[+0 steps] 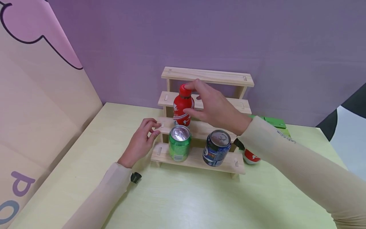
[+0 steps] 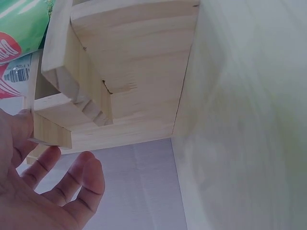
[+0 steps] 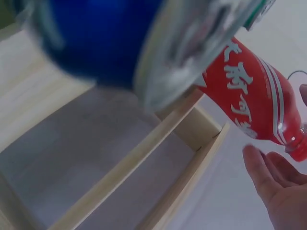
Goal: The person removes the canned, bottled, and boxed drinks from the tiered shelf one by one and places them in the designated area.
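Head view: the right hand [image 1: 217, 103] is at the bottle [image 1: 181, 109], fingers spread and not wrapped round it, the index finger on the red cap and the thumb held out at the body. From the right wrist, one fingertip shows just clear of the bottle, beside its neck. The bottle stands upright near the left end of the shelf's second step from the bottom.

The left hand [image 1: 140, 140] is relaxed, its fingers loosely bent, at the left end of that same step. In the left wrist view, the thumb and one finger lie at the step's end, the other fingers free; how firmly they touch, I cannot tell.

On the lowest step of the shelf [image 1: 207, 74] stand the green can [image 1: 179, 148], in front of the bottle, and, apart from it to the right, the blue can [image 1: 216, 152]. Beside the shelf, partly hidden by the right sleeve [image 1: 288, 156], a red-and-white thing [image 1: 251, 158] rests on the table [image 1: 171, 200]. Green pieces [image 1: 274, 122] lie behind the sleeve. A purple wall [image 1: 200, 31] rises behind.
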Demonstrator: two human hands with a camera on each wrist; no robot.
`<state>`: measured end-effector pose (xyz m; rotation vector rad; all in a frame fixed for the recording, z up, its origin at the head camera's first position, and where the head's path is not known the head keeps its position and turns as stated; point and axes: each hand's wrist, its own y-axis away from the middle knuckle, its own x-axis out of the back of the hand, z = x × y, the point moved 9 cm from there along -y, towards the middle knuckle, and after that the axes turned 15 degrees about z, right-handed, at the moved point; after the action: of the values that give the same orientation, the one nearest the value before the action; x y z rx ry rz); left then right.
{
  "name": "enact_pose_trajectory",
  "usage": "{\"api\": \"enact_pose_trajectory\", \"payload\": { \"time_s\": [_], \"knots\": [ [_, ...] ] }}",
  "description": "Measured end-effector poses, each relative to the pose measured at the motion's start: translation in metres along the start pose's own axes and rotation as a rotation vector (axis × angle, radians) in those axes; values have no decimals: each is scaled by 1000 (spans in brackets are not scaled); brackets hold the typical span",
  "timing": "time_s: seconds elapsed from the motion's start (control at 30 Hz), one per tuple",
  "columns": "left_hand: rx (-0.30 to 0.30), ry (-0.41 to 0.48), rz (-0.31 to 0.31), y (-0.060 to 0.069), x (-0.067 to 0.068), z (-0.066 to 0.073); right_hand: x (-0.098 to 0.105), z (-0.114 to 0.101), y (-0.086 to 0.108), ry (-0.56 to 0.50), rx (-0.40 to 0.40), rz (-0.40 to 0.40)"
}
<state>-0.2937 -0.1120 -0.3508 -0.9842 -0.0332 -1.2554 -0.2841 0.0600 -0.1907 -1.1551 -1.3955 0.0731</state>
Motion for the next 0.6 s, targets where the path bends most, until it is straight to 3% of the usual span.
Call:
{"api": "enact_pose_trajectory", "payload": {
  "time_s": [0.27,0.6],
  "knots": [
    [4,-10,-1,0,-1,0,-11,3,2,7,-146,-36],
    [0,-4,-4,-2,-3,1,-12,5,4,-10,-181,-47]
  ]
}}
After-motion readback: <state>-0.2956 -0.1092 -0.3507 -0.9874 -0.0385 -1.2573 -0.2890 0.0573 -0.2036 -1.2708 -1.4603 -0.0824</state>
